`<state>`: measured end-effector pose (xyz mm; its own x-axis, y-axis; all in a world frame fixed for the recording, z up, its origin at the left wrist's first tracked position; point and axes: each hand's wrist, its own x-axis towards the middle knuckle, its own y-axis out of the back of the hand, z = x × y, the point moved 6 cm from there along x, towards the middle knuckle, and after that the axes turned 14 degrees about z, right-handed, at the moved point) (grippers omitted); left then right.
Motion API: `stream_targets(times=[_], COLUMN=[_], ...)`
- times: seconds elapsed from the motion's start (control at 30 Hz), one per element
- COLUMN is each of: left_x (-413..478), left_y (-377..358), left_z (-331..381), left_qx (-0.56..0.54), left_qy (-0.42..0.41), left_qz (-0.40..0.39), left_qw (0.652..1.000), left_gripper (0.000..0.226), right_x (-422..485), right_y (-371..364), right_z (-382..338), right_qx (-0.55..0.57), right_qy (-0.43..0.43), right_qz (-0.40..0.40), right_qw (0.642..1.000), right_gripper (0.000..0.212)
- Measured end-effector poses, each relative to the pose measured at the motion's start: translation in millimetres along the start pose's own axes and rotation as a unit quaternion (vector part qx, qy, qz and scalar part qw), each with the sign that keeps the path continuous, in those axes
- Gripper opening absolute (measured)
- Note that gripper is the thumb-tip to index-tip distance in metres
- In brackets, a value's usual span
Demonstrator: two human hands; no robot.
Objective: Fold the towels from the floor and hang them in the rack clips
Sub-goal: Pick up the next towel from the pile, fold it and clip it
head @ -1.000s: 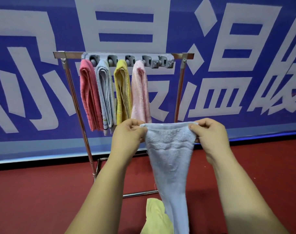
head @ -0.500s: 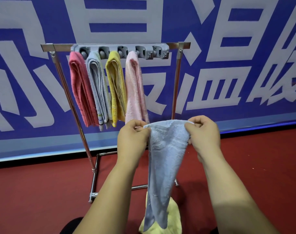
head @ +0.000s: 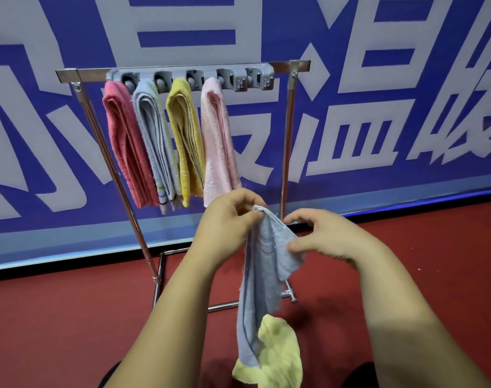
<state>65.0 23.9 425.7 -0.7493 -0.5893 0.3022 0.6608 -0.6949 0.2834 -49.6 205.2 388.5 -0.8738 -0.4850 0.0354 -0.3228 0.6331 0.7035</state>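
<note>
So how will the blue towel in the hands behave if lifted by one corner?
Probably floppy: the blue towel hangs limp in loose folds below the left hand. Likely light, since pinching fingers alone hold it up. Its textured surface probably will not slip easily.

The rack (head: 287, 130) is polished metal tube, mirror-glossy; its clip bar (head: 191, 77) is matt grey plastic. The 4 hung ones, coral towel (head: 123, 141), grey-blue towel (head: 154, 135), yellow towel (head: 185, 135) and pink towel (head: 217, 141), are thick, fuzzy terry cloth. The light blue towel (head: 263, 275) and pale yellow towel (head: 278, 354) are thinner, soft matt cloth. The red floor (head: 70, 317) looks matt, finely grained; the banner (head: 378, 37) is smooth.
</note>
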Motion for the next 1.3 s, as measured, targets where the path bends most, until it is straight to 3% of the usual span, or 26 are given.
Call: stream_targets(times=[0.07,0.13,0.23,0.43,0.53,0.73,0.93,1.13,1.3], left_x=[-2.5,-4.2,-4.5,-3.6,-5.6,-6.0,-8.6,-7.8,-14.1], left_y=[-4.8,-7.4,-5.1,2.3,1.7,-3.7,-8.5,-3.0,-7.0], left_z=[3.2,3.6,-0.8,-12.8,-10.1,-10.4,-9.9,-18.9,-28.4], left_qx=[0.017,0.024,0.035,0.028,0.016,0.042,0.1,0.108,0.046], left_qy=[-0.015,-0.02,-0.019,0.002,0.007,-0.005,-0.045,-0.03,0.007], left_qz=[-0.035,-0.062,-0.063,-0.016,-0.011,-0.028,-0.048,-0.031,-0.002], left_qw=[0.999,0.998,0.997,0.999,1.0,0.999,0.993,0.993,0.999], left_gripper=[0.015,0.015,0.017,0.02,0.018,0.018,0.018,0.02,0.017], right_x=[-5.8,-9.7,-6.2,1.1,-4.7,-17.8,-10.8,-6.5,0.4], right_y=[-8.4,-15.5,-17.6,-5.9,-13.2,-29.1,-29.3,-18.9,-16.4], right_z=[-13.7,-24.7,-25.3,-20.3,-24.9,-34.9,-43.7,-26.1,-7.9], right_qx=[0.004,0.014,-0.033,-0.108,-0.06,-0.014,-0.145,-0.161,0.046], right_qy=[0.043,0.073,0.088,0.072,0.067,0.069,0.143,0.077,-0.042], right_qz=[-0.034,-0.045,0.008,0.107,0.065,-0.014,0.078,0.058,0.109], right_qw=[0.998,0.996,0.996,0.986,0.994,0.997,0.976,0.982,0.992], right_gripper=[0.061,0.038,0.009,0.012,0.016,0.056,0.023,0.02,0.014])
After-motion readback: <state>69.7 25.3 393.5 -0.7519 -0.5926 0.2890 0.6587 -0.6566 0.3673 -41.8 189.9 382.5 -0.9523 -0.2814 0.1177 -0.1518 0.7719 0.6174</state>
